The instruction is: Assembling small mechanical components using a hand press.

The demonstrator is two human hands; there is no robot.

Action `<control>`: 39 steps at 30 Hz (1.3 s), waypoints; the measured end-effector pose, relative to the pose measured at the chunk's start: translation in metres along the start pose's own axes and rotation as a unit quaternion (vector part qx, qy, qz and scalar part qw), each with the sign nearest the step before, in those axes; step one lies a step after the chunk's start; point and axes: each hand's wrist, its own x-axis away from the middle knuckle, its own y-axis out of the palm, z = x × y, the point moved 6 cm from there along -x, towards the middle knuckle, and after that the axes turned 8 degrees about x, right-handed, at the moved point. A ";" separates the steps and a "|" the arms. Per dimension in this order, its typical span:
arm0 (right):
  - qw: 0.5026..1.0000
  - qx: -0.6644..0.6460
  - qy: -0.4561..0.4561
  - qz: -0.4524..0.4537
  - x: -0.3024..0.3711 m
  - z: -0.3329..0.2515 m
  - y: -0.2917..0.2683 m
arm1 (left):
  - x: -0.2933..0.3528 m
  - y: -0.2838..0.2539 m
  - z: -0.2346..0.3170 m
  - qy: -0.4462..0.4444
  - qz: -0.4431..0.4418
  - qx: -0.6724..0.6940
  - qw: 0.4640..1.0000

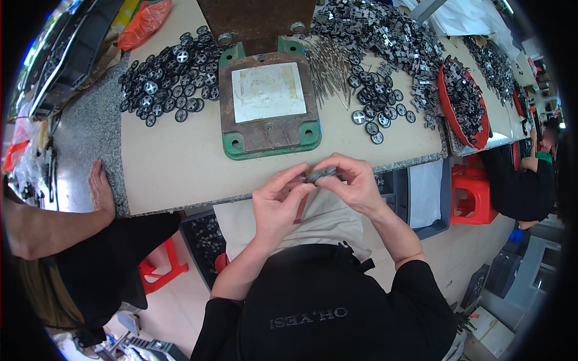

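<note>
In front of my body, just off the table's near edge, my left hand [278,201] and my right hand [355,183] meet with fingertips pinched. Between them is a small dark grey part [322,174], blurred and partly covered by the fingers, so its exact kind does not show. Both hands have hold of it, one at either end. Beyond them on the table stands a green-edged metal press base [270,135] with a white pad [269,92] on top.
Small black wheels lie in a left pile [174,84] and a right pile [376,99]. Thin metal rods [328,69] lie beside the press. Small grey-black parts [385,36] are heaped behind; a red bowl [445,99] holds more. A co-worker's hand [101,189] rests at left.
</note>
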 end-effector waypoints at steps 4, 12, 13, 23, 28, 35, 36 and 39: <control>0.999 0.044 -0.008 -0.009 -0.005 -0.007 0.004 | -0.002 -0.003 0.000 -0.002 -0.001 0.001 1.000; 0.993 -0.104 0.048 -0.040 -0.003 -0.013 -0.003 | -0.005 0.003 -0.010 -0.115 -0.028 0.183 0.976; 0.997 -0.044 0.042 -0.044 -0.002 -0.013 -0.002 | -0.004 0.005 -0.011 -0.118 -0.037 0.184 0.975; 0.853 0.462 -0.169 0.176 -0.035 -0.031 -0.091 | -0.003 -0.010 -0.017 -0.140 0.018 0.194 0.971; 0.809 0.556 -0.182 0.061 -0.048 -0.031 -0.083 | -0.006 -0.011 -0.016 -0.129 0.025 0.202 0.971; 0.991 -0.104 -0.050 -0.068 -0.016 -0.020 -0.030 | -0.005 -0.006 -0.005 -0.082 0.039 0.159 0.983; 0.991 -0.104 -0.049 -0.073 -0.013 -0.018 -0.025 | -0.005 -0.006 -0.004 -0.077 0.036 0.151 0.985; 0.975 -0.195 -0.003 -0.110 -0.008 -0.007 -0.012 | -0.003 -0.005 -0.002 -0.088 0.037 0.123 0.988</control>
